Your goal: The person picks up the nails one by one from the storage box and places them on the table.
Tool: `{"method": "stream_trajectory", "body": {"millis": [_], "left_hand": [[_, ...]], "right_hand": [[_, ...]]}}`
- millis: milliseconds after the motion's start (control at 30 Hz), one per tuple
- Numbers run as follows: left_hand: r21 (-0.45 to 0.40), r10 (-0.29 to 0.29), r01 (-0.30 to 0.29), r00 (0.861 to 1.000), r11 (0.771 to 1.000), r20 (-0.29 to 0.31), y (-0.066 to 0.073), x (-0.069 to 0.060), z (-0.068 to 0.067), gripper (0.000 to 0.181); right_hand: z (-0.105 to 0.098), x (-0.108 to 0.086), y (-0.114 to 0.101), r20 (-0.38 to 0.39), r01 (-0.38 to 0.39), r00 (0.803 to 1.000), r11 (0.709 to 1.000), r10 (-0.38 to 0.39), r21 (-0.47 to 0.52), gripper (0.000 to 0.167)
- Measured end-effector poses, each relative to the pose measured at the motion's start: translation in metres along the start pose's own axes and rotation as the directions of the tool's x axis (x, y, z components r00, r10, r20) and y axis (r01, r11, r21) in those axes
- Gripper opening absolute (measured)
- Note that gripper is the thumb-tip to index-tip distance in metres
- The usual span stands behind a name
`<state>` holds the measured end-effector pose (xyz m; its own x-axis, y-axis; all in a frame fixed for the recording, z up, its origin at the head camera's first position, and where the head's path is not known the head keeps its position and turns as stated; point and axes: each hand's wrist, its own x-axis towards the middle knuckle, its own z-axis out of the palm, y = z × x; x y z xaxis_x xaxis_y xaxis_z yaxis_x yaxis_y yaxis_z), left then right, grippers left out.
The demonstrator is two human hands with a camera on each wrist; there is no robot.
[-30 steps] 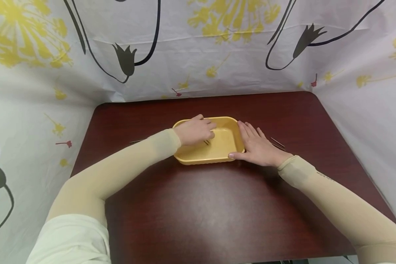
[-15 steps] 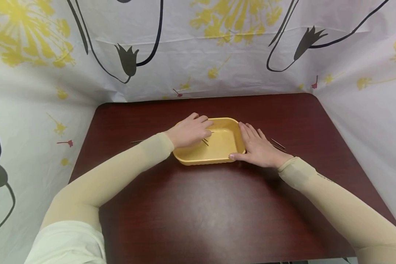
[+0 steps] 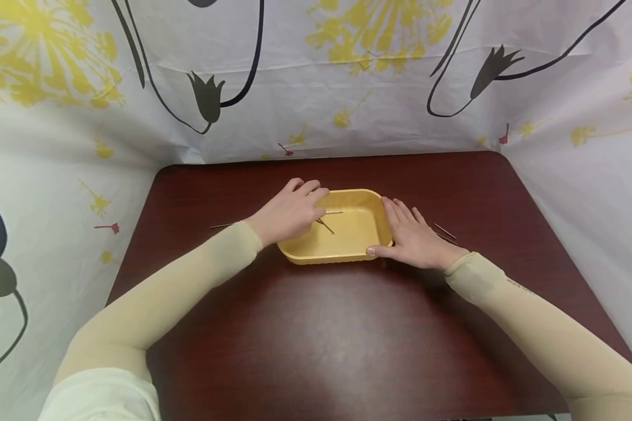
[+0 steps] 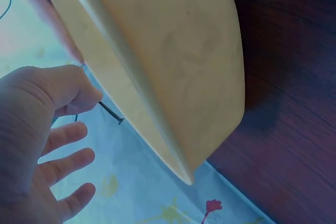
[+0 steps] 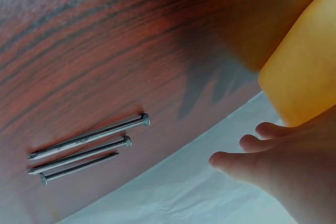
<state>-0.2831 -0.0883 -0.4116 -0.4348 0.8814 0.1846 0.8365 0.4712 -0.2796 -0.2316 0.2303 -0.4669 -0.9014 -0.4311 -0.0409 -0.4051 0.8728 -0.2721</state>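
My left hand (image 3: 289, 211) is over the left part of the yellow plastic tray (image 3: 342, 257). Its thumb and index finger pinch a nail (image 4: 111, 113), whose head end sticks out beside the tray's rim in the left wrist view; the other fingers stay loose. Inside the tray more thin nails (image 3: 326, 227) show near the fingertips, partly hidden by the hand. My right hand (image 3: 416, 237) rests on the tray's right end, fingers straight along the rim and thumb on the front corner. Just beyond its outer side lie several nails (image 5: 86, 140) on the table, holding nothing down.
Left of the tray, another thin nail (image 3: 221, 225) lies on the dark red-brown table (image 3: 326, 339), partly behind the left sleeve. A white cloth (image 3: 274, 88) with yellow and grey flower prints hangs behind the table and along both sides.
My left hand has drawn back leftward across the tray, uncovering more of the nails inside. The right hand stays on the tray's right end.
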Motion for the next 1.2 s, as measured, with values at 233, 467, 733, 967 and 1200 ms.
{"method": "stream_trajectory", "body": {"millis": [233,467,733,967,1200], "left_hand": [[-0.006,-0.063,0.063,0.998,0.998,-0.009,0.0,-0.018,-0.007,0.02],[-0.017,-0.108,0.107,0.993,0.994,-0.043,-0.003,-0.038,-0.01,0.013],[-0.065,-0.169,0.166,0.984,0.984,-0.058,-0.008,-0.06,-0.01,0.006],[-0.088,-0.216,0.211,0.975,0.974,-0.053,-0.014,-0.076,-0.006,0.013],[-0.125,-0.293,0.292,0.956,0.948,0.007,-0.017,-0.091,-0.006,0.005]], "right_hand": [[0.0,0.0,0.0,-0.002,0.003,1.0,1.0,-0.003,-0.012,0.124],[0.0,-0.001,0.002,-0.009,0.008,1.0,1.0,-0.008,-0.029,0.124],[0.0,0.0,0.001,-0.01,0.007,1.0,0.999,-0.007,-0.04,0.123],[0.001,0.0,0.0,-0.015,0.008,1.0,0.998,-0.009,-0.058,0.122],[0.002,0.001,0.001,-0.013,0.015,1.0,0.998,-0.016,-0.062,0.122]]}}
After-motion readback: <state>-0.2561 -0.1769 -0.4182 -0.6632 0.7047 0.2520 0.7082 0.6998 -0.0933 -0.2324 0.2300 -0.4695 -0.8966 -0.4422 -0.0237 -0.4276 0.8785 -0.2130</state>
